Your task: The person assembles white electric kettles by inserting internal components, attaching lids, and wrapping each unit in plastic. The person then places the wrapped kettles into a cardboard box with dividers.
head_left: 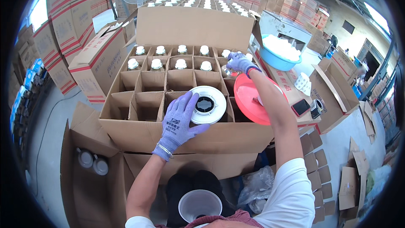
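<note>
My left hand (180, 116), in a lavender glove, grips the rim of a white round plastic piece (220, 105) with a dark centre. It is held over the near cells of a divided cardboard carton (181, 133). My right hand (242, 64), also gloved, is closed around the upper part of a clear bottle (228, 72) at the carton's right side; its fingers partly hide the bottle. Silver-capped bottles (180, 63) stand upright in the two far rows. Under my right forearm, a red round basin (249, 101) rests at the carton's right edge.
Behind stands another carton (194, 27) with many capped bottles. On the right are a blue tub (279, 61) of white items, a phone (301, 107) and a white roll (303, 83). A white tub (200, 204) sits at my lap. Stacked boxes (69, 25) rise at left.
</note>
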The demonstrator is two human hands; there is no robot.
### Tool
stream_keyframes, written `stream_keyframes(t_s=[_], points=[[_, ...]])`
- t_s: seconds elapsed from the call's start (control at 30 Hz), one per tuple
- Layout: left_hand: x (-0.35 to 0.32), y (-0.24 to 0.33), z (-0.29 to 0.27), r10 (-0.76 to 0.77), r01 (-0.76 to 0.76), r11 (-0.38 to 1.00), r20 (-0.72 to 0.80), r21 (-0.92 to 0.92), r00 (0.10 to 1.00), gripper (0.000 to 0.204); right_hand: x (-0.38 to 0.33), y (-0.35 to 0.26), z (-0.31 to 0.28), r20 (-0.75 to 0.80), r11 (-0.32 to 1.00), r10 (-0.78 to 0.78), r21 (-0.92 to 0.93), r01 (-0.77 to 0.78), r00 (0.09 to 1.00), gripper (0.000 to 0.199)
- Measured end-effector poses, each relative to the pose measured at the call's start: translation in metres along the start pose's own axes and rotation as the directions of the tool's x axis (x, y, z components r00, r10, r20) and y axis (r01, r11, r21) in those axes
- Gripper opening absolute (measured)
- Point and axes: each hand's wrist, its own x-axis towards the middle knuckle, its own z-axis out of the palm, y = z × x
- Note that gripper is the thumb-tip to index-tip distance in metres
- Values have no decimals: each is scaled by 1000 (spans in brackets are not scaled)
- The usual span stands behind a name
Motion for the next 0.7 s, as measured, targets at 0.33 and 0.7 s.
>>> stream_keyframes(t_s=[0.33, 0.7], points=[[11, 11, 6, 82, -89, 992, 81, 93, 993, 90, -5, 29, -72, -424, 991, 81, 128, -29, 902, 58], [20, 41, -55, -467, 186, 259, 46, -948, 883, 70, -205, -62, -114, -660, 414, -40, 673, 614, 750, 35]])
